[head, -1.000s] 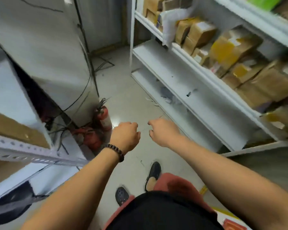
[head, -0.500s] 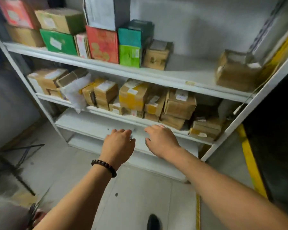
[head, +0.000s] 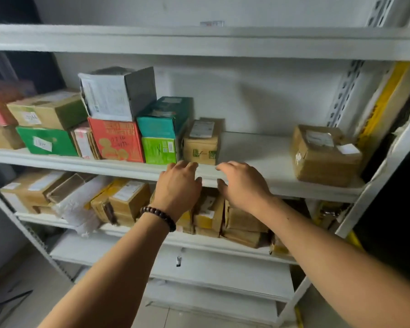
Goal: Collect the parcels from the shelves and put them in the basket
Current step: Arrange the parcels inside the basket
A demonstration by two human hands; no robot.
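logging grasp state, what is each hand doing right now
Left hand: open, holds nothing, fingers by the shelf edge.
Right hand: open, holds nothing.

Matt brown cardboard parcel (head: pixel 201 144) with paper label sits on smooth white-painted shelf (head: pixel 258 152).

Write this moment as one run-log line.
stage: reach | left hand: open, empty | right hand: open, empty | target: likely small brown parcel on shelf, not gripped
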